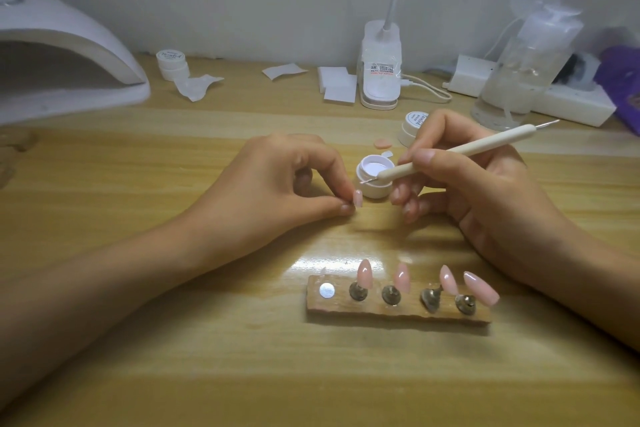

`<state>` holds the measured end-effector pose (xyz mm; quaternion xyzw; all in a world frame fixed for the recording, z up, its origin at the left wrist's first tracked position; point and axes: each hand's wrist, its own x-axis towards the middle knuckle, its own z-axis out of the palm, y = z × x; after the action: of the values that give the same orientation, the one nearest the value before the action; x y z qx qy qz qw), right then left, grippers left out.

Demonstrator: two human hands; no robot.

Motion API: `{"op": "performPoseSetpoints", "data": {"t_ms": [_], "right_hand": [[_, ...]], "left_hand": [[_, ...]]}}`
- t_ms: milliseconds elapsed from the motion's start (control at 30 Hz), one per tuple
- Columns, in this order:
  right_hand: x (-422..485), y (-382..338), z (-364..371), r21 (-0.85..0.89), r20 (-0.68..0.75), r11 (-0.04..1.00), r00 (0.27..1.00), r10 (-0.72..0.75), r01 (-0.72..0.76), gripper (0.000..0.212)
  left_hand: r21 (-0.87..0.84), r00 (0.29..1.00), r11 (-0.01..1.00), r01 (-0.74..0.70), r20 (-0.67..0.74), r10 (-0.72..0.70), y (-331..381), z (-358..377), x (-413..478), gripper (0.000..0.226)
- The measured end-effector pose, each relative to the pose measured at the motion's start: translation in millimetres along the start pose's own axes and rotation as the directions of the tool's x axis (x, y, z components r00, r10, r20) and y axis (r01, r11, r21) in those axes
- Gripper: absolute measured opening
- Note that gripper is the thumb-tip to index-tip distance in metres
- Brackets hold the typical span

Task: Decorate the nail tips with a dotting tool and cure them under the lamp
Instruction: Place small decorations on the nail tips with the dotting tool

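Observation:
My left hand (277, 184) pinches a small pink nail tip (461, 198) between thumb and forefinger, just above the table. My right hand (485, 191) grips a white dotting tool (460, 152) like a pen; its metal point sits over the rim of an open white gel pot (373, 172). Nearer to me, a wooden holder (398, 308) carries several pink nail tips (364, 274) on metal stands, and its leftmost spot shows only a bare silver disc (327, 290). The white curing lamp (65, 55) stands at the far left.
Another gel pot (414, 126) and its lid sit behind my right hand, a third pot (172, 63) near the lamp. Wipes (337, 83), a desk lamp base (380, 76), a clear pump bottle (523, 69) and a power strip (568, 100) line the back wall.

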<state>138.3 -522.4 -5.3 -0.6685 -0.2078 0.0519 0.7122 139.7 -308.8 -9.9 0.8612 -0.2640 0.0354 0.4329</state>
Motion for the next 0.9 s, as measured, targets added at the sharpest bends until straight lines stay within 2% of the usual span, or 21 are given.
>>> {"op": "performPoseSetpoints", "data": {"t_ms": [367,900], "right_hand": [[-1.0,-1.4,0.0,0.003,-0.013,1.0,1.0,-0.024,0.024,0.018],[-1.0,-2.1,2.4,-0.055,0.022,0.998,0.999,0.026,-0.025,0.021]], "left_hand": [[-0.003,1.0,1.0,0.0,0.0,0.0,-0.3,0.2,0.2,0.012],[0.004,1.0,1.0,0.0,-0.002,0.0,-0.4,0.3,0.5,0.011]]}}
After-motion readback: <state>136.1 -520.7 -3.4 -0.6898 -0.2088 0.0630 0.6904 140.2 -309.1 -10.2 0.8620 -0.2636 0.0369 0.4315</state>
